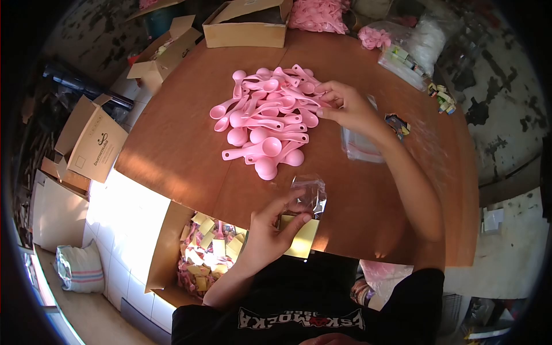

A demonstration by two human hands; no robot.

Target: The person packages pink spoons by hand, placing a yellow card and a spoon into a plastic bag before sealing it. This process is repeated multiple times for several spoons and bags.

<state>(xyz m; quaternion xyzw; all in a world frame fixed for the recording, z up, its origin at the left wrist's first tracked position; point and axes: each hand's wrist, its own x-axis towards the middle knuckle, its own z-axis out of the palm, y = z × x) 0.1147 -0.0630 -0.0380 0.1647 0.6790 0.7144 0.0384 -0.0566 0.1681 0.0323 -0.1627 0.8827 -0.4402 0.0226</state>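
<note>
A heap of pink plastic spoons [270,115] lies in the middle of the brown table [195,121]. My right hand [345,106] reaches to the heap's right edge, its thumb and fingers closing around the end of a pink spoon. Near the table's front edge, my left hand [276,224] holds a clear plastic bag [310,192] with a yellow card [303,238] at its lower part. The bag's mouth points toward the heap. A stack of clear bags [361,144] lies beneath my right forearm.
An open carton [164,250] of packed spoons and yellow cards stands below the table's front left. Cartons [247,29] line the far edge and left side. Bags of pink items [319,14] and small folded cards [441,99] lie at the back and right.
</note>
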